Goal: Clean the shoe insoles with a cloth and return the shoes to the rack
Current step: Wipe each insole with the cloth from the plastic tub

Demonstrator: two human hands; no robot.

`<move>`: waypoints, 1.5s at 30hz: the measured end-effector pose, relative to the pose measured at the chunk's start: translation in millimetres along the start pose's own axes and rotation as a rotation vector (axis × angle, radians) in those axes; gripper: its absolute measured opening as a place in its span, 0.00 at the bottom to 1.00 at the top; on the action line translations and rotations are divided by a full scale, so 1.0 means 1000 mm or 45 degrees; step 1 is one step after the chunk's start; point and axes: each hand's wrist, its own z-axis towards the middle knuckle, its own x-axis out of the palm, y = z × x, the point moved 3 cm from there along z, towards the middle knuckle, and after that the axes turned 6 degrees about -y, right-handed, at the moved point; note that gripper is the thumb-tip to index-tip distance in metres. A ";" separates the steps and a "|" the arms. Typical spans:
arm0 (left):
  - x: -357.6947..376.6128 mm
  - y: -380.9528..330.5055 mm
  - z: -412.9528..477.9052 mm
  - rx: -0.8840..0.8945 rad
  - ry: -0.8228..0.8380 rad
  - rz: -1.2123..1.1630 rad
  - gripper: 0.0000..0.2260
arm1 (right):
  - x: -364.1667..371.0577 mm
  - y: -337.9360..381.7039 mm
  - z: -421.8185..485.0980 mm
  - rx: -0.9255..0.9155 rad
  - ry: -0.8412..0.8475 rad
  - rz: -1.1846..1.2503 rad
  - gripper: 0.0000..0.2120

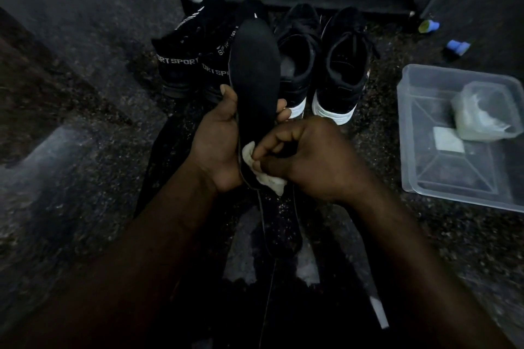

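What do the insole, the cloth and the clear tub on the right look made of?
Insole: matt black, likely foam or fabric-faced; no shine, thin edge. Cloth: soft white fabric or wipe, cannot tell which; it lies crumpled under fingers of the right hand. Tub: clear glossy plastic; the floor shows through its base.

Dark speckled floor (93, 22) carries black SPORT-lettered shoes (178, 62) beside white-soled black shoes (343, 65), with a clear plastic tray (405, 150) on the right.
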 end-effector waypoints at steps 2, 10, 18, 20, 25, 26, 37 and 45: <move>0.003 0.002 0.000 0.033 -0.020 0.019 0.38 | -0.001 -0.007 0.002 -0.010 -0.198 -0.108 0.01; 0.002 0.000 0.000 0.011 -0.035 -0.010 0.37 | 0.003 -0.002 0.001 0.018 0.024 0.066 0.05; 0.008 0.005 -0.002 0.011 0.008 -0.048 0.37 | 0.001 -0.005 0.002 0.007 -0.322 -0.039 0.02; 0.014 0.011 -0.003 0.008 0.025 -0.015 0.37 | -0.001 -0.008 0.003 0.010 -0.427 -0.115 0.02; 0.007 0.015 -0.001 -0.030 0.037 -0.022 0.37 | 0.000 -0.001 0.001 -0.016 -0.044 -0.094 0.04; 0.005 0.013 0.000 -0.028 0.029 -0.012 0.38 | 0.000 0.000 0.000 -0.023 0.040 -0.063 0.05; 0.014 0.024 0.001 -0.004 0.053 0.098 0.32 | -0.012 -0.029 0.003 0.120 -0.499 -0.270 0.04; 0.001 0.010 0.002 -0.019 -0.047 0.094 0.39 | -0.002 -0.009 0.000 0.076 0.157 0.064 0.05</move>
